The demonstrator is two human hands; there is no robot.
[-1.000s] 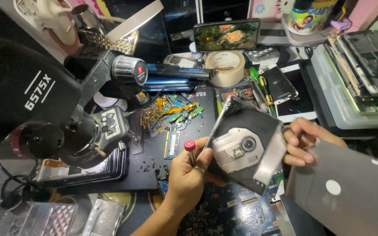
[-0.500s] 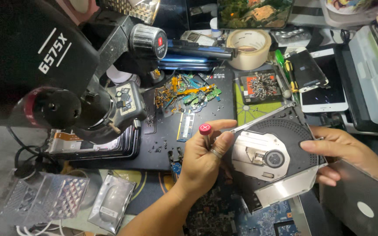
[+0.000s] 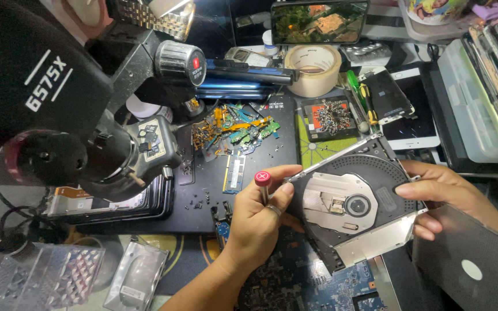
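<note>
electronics repair workshop | microscope (image 3: 59, 132) | loose circuit-board scraps (image 3: 234, 129) | dismantled phones (image 3: 396, 101) | tape roll (image 3: 312, 69)

We see a black matt plastic optical disc drive (image 3: 355, 207) with a brushed silver metal plate and edge. The screwdriver's red glossy plastic cap (image 3: 262, 178) shines. A beige roll of paper tape (image 3: 312, 68) looks matt; the black microscope (image 3: 76, 115) is smooth plastic and metal.

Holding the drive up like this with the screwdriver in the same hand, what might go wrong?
The optical drive is held off the bench only by the left hand and right hand; it could slip. The left hand also holds the red-capped screwdriver, so its grip looks weaker. Loose screws below might scatter.
</note>
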